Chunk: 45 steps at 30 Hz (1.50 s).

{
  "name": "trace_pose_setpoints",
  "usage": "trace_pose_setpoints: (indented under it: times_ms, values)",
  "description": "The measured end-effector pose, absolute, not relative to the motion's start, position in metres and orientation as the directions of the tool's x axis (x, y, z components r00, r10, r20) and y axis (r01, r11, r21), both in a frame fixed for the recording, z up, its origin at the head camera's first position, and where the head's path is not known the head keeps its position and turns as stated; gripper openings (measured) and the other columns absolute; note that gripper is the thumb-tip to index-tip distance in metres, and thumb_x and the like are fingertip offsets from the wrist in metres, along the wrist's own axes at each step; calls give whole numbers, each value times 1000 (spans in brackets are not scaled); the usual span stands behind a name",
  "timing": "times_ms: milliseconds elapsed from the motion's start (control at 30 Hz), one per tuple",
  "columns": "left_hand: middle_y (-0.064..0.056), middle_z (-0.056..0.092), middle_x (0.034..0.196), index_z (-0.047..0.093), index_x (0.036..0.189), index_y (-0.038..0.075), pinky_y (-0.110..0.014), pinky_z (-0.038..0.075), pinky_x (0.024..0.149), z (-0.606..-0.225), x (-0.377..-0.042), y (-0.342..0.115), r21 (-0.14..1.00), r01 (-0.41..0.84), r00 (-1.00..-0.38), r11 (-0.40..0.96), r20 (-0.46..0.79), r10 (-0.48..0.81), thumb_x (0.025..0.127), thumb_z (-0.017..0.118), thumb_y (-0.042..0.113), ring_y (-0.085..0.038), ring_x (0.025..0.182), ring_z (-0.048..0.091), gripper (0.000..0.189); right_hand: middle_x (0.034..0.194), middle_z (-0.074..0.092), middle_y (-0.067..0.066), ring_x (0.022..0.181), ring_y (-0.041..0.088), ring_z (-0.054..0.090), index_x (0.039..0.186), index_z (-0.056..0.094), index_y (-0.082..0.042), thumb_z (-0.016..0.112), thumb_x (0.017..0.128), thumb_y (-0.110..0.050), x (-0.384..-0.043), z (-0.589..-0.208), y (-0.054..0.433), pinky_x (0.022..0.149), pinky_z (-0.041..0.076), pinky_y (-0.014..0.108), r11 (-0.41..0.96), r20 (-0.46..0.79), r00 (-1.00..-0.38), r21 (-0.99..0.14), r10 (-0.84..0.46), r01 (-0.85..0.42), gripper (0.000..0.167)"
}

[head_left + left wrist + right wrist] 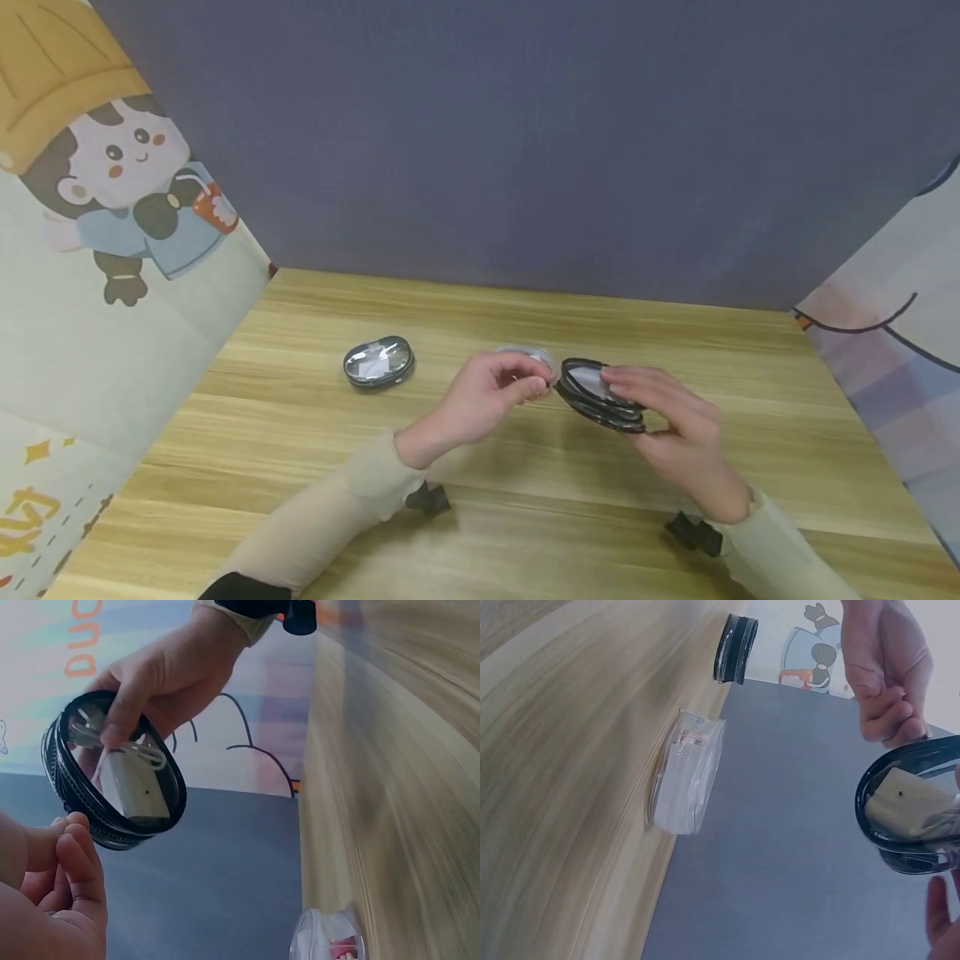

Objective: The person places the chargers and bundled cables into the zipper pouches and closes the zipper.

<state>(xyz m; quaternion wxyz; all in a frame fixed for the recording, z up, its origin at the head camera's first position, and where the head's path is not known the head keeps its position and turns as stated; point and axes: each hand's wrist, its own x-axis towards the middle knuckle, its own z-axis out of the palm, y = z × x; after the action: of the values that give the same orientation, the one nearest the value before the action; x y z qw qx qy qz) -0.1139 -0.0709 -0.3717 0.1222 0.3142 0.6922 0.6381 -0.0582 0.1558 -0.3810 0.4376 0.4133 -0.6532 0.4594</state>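
Observation:
My right hand [686,429] grips a small oval zip pouch [600,410] with clear faces and black trim, held tilted above the table. Through its clear face show a white charger-like block [133,784] and a white cable [154,754]. My left hand [480,398] pinches at the near end of the pouch's zipper edge; the fingertips hide most of what they hold, likely the zipper pull. Beyond the left hand a clear, pale-edged pouch [686,780] stands on the table, partly hidden in the head view. A reddish item [343,947] shows inside it.
Another clear pouch with black trim [378,364] lies on the wooden table [315,467], left of both hands. A dark grey panel [525,150] rises behind the table. Printed cloths with cartoon figures [142,167] hang at the sides.

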Motion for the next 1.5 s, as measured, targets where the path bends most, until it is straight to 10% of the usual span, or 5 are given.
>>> trace_pose_setpoints:
  times_ms: [1033, 1500]
  values:
    - [-4, 70, 88, 74, 94, 5, -19, 54, 69, -366, -84, -108, 708, 706, -509, 14, 494, 704, 88, 72, 0, -5, 78, 58, 8, 89, 74, 16, 78, 32, 69, 92, 76, 4, 63, 99, -20, -15, -379, 121, 89, 54, 23, 569, 910, -283, -65, -304, -820, 28]
    - [-13, 66, 93, 71, 98, -6, -43, 60, 69, -361, -76, -117, 946, 305, -630, -106, 284, 723, 91, 65, -7, -16, 76, 65, 10, 98, 72, 18, 97, 19, 66, 101, 73, 5, 69, 93, -40, -8, -390, 114, 96, 49, 20, 606, 862, -476, -286, -177, -742, 45]
